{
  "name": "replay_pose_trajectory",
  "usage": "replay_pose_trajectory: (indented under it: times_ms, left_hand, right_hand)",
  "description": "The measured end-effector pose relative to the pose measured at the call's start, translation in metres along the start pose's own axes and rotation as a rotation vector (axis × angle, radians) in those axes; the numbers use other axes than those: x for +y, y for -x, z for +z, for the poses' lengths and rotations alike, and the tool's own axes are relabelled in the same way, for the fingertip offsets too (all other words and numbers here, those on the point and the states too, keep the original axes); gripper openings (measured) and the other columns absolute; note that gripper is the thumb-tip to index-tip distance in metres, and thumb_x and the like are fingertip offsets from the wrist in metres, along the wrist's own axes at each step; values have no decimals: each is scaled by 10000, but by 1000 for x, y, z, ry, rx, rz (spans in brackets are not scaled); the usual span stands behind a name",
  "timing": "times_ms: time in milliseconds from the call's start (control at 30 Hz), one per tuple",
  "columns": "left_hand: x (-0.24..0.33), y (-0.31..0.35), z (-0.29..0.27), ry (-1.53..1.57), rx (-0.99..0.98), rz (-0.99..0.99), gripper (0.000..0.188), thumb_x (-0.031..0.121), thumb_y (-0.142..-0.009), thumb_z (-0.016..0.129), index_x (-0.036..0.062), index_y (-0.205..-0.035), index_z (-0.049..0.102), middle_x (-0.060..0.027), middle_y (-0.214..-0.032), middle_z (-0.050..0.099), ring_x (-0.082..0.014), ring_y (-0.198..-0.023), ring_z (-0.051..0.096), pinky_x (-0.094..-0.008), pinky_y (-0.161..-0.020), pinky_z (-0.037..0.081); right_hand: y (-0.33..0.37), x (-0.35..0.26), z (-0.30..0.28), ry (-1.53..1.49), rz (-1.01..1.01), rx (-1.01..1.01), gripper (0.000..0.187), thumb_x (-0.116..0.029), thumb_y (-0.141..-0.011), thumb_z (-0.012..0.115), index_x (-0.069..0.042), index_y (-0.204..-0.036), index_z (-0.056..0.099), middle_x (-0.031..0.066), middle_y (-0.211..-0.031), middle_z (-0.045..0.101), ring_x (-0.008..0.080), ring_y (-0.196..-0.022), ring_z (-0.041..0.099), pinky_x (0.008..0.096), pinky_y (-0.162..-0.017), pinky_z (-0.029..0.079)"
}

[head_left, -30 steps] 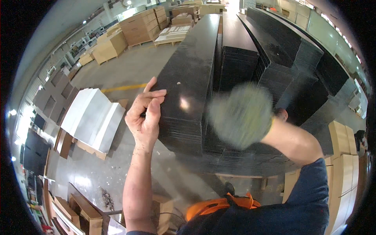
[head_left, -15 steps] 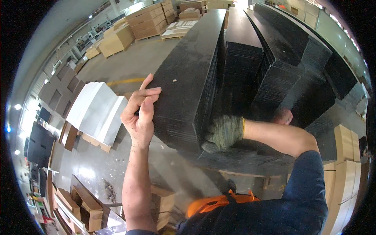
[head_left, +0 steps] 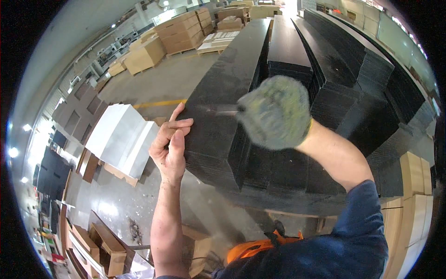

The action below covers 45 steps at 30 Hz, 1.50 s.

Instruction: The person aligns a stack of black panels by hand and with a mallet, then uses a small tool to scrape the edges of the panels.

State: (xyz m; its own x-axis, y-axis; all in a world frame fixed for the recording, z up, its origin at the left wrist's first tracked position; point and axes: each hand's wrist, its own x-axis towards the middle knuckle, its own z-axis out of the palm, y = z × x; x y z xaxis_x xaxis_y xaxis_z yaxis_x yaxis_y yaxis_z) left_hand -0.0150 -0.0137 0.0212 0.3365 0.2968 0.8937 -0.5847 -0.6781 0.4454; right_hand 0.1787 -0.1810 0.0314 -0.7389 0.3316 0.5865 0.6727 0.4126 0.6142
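Likely for steadiness, the bare left hand (head_left: 169, 145), half-curled, its grip unclear, touches the left edge of a long stack of flat black boards (head_left: 218, 88); above it, the grey-green knit-gloved right hand (head_left: 276, 114) is closed on a slim, blurred metallic tool (head_left: 226, 112). An open brown cardboard box's (head_left: 116, 261) contents are indistinct

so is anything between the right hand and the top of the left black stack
Nothing visible but a thin, blurred tool that the gloved right hand seems to hold, pointing over the black stack. The bare left hand is at the left edge, out of the way.
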Motion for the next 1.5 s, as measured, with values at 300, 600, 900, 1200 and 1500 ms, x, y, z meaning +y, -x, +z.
replay_pose_trajectory:
  times_ms: [300, 600, 900, 1200, 1500]
  left_hand:
    - [-3, 2, 1, 8, 27, -5, 177, 29, -884, 530, -61, -743, 588, -149, -814, 647, -226, -871, 640, -604, -1033, 356]
    - [-4, -6, 9, 31, 42, 3, 161, 15, -850, 556, -53, -708, 590, -127, -785, 659, -206, -867, 655, -552, -1028, 388]
    - [-2, -3, 10, 40, 52, -14, 167, 29, -858, 561, -44, -710, 591, -113, -776, 659, -188, -860, 654, -549, -1028, 390]
    - [-2, -3, 10, 4, 36, -30, 122, 53, -864, 586, -45, -803, 627, -100, -800, 674, -164, -826, 634, -511, -1036, 396]
    - [-3, -2, 12, 19, 41, -65, 141, 79, -873, 598, -46, -815, 626, -101, -827, 677, -170, -880, 628, -485, -1050, 382]
  right_hand:
    - [-37, 20, -38, -126, 838, -157, 363, -227, -842, 531, -102, -1177, 597, 139, -1064, 631, 303, -957, 608, 386, -797, 500]
    - [65, -154, 27, -151, -30, -445, 315, -186, -706, 575, -29, -977, 614, 75, -710, 595, 205, -589, 573, 331, -451, 461]
    - [57, -89, 15, 542, 27, -497, 383, -234, -889, 437, -72, -1225, 524, 117, -1044, 609, 216, -912, 593, 368, -771, 516]
    - [57, -160, 22, -164, 105, -477, 386, -219, -728, 575, -37, -1068, 575, 53, -680, 534, 200, -572, 535, 352, -430, 427]
    - [66, -150, 35, -129, 191, -406, 332, -179, -706, 607, -13, -991, 577, 80, -652, 543, 211, -525, 522, 349, -392, 411]
